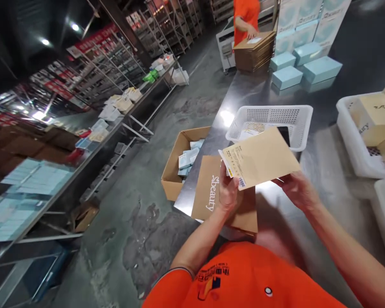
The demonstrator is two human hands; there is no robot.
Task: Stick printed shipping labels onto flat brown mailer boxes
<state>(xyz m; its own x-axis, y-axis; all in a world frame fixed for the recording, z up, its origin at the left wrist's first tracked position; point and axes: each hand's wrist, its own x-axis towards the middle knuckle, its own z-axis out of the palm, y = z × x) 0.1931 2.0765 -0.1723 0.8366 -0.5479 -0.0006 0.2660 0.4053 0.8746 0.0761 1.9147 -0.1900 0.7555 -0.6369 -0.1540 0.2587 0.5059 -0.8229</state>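
Note:
A flat cream box (263, 156) with small print and a barcode is held tilted above the metal table. My left hand (228, 188) grips its lower left corner, where a white edge shows beneath. At the lower right corner my right hand (297, 188) holds the same box from below, its fingertips partly hidden. Under my left hand lies a brown cardboard piece (208, 184) with white lettering. Just behind the cream box stands a white perforated basket (272, 113) with papers and a dark flat object inside.
An open carton (170, 171) of light blue boxes stands left of the table edge. Blue boxes (322, 69) sit at the back. Another white basket (356, 149) with cream boxes is at right. A person's hand (252, 32) rests near stacked cardboard (253, 57).

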